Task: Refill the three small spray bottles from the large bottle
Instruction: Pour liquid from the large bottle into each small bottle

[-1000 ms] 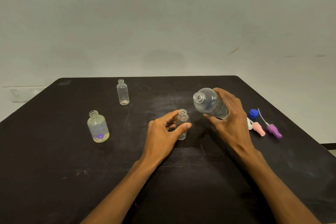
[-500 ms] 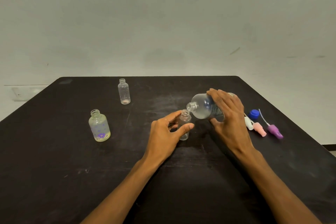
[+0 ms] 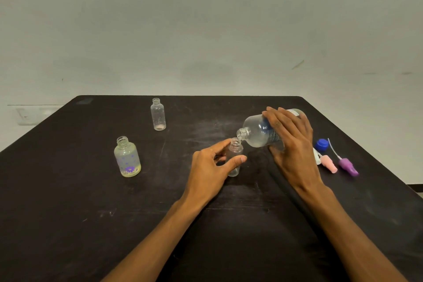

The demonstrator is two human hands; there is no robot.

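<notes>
Tipping further than a second ago, the large clear plastic bottle (image 3: 258,131) now lies nearly level in the right hand (image 3: 291,144), whose fingers wrap over its top while the thumb sits beneath. Its open neck has come down from above and to the right until it is just over, perhaps touching, the mouth of the small clear spray bottle (image 3: 234,158). The left hand (image 3: 210,167) pinches that small bottle between thumb and curled fingers, keeping it upright on the black table (image 3: 68,213), as it did a second ago.

I cannot tell whether any liquid is crossing yet; no stream shows. Judging by the lowered neck, the pour into this first bottle is at its very start, and the narrow mouth leaves little room for a wobble.

Off to the far side of the left hand stands a squat clear bottle with a purple flower print (image 3: 127,158), open-topped, with a little yellowish liquid at its bottom. Beyond it, farther from the person, a slim clear bottle (image 3: 158,114) also stands uncapped and looks nearly empty. Both seem untouched, so two refills remain after this one.

Just beyond the right hand lie a blue screw cap (image 3: 321,144), a pink spray top (image 3: 329,163) and a purple spray top (image 3: 348,166), with a white piece partly hidden beside them.
</notes>
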